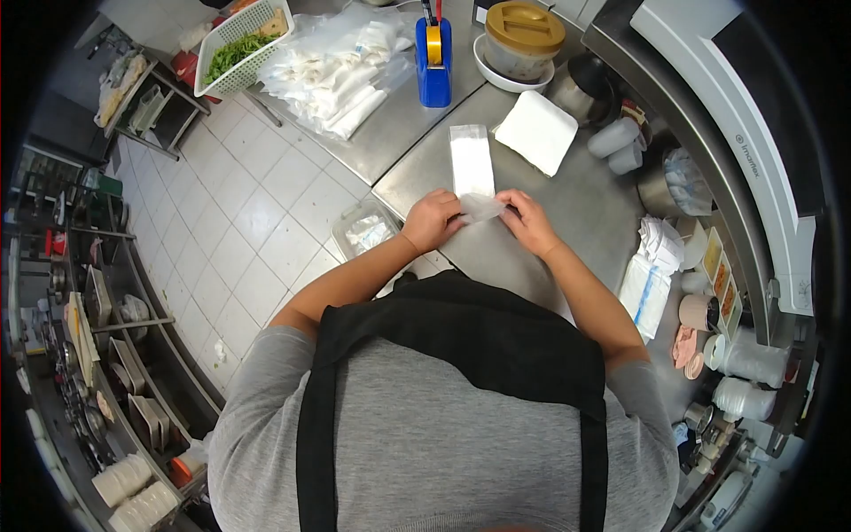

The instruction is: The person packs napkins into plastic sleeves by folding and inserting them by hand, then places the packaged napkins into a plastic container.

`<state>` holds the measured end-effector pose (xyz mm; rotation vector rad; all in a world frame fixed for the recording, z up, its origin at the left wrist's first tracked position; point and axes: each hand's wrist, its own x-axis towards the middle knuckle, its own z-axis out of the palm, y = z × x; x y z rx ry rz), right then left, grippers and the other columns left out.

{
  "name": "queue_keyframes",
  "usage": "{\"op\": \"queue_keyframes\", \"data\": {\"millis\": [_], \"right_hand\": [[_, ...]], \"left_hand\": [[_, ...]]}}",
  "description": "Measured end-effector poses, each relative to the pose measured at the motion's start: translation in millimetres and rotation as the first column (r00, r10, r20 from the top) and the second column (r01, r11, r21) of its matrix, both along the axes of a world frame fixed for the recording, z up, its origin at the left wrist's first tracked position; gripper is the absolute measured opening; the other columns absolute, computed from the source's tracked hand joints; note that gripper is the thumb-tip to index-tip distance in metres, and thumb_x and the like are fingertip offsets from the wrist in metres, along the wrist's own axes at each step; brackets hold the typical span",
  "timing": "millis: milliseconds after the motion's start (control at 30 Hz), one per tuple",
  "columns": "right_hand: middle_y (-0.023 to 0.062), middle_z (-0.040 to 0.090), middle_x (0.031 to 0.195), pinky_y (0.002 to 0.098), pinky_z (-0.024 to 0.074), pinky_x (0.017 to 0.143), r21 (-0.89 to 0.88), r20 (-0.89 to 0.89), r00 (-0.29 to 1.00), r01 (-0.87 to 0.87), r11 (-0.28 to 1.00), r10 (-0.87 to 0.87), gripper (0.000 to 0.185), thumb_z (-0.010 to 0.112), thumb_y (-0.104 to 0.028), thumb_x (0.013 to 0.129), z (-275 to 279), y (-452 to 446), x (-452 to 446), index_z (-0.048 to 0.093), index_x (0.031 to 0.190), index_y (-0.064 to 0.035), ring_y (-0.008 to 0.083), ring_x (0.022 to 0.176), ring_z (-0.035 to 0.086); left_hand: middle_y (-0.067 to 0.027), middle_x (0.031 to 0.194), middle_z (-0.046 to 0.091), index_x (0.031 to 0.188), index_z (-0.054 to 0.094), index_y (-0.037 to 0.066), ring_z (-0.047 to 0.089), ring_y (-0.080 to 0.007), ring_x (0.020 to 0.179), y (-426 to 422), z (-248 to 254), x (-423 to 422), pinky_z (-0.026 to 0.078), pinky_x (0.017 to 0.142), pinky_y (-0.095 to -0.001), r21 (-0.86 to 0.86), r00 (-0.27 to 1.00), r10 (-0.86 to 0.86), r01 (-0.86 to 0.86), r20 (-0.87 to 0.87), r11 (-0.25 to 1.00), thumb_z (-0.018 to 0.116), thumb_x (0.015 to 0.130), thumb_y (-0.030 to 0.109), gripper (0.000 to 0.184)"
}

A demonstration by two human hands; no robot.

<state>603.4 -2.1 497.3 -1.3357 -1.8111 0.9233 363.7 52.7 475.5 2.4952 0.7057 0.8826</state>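
A narrow clear plastic sleeve point(481, 208) with a flat white strip point(472, 164) in it lies on the steel counter in front of me. My left hand point(434, 220) pinches the near left corner of the sleeve. At the near right corner, the fingers of my right hand point(528, 222) are closed on the same plastic. The near end looks loose and crumpled between both hands. A stack of white paper napkins point(536, 131) rests just beyond my right hand. Further back stands a blue tape dispenser point(433, 75) with a yellow roll.
A pile of white packets in clear plastic point(346, 66) covers the back left counter, beside a basket of greens point(239, 49). A gold-lidded tub point(525, 40) sits in a white bowl. Folded white packs point(647, 279) lie right. A clear container point(365, 229) is left, below counter level.
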Motion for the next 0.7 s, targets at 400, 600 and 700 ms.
{"op": "queue_keyframes", "data": {"millis": [400,600,700], "right_hand": [[0.0029,0.063,0.113,0.0386,0.0351,0.100,0.148,0.211,0.977,-0.061,0.987,0.029,0.048,0.079,-0.017,0.066,20,-4,-6,0.062,0.111,-0.0134,0.0254,0.114,0.052],[0.0056,0.066,0.097,0.0384,0.0396,0.091,0.060,0.097,0.985,0.139,0.988,-0.144,0.035,0.076,-0.023,0.073,-14,14,-7,0.065,0.105,-0.0138,0.0233,0.096,0.059],[0.0049,0.066,0.084,0.0366,0.0413,0.083,0.095,0.060,0.968,0.239,0.966,-0.245,0.020,0.071,-0.025,0.080,-10,14,-17,0.067,0.094,-0.0123,0.0218,0.081,0.061]], "left_hand": [[-0.0078,0.084,0.065,0.090,0.068,0.009,0.061,-0.0279,0.084,-3,1,3,0.048,0.074,-0.0398,-0.064,0.990,0.142,-0.140,0.027,0.988,0.069,0.071,0.010,0.019],[-0.0082,0.079,0.064,0.085,0.067,0.007,0.059,-0.0274,0.082,2,-1,7,0.042,0.080,-0.0409,-0.291,0.986,0.165,-0.149,0.029,0.945,0.071,0.076,0.022,0.018],[-0.0105,0.075,0.063,0.084,0.066,0.006,0.060,-0.0291,0.077,-2,10,8,0.045,0.076,-0.0406,-0.250,0.978,0.210,-0.205,-0.003,0.946,0.072,0.076,0.026,0.023]]}}
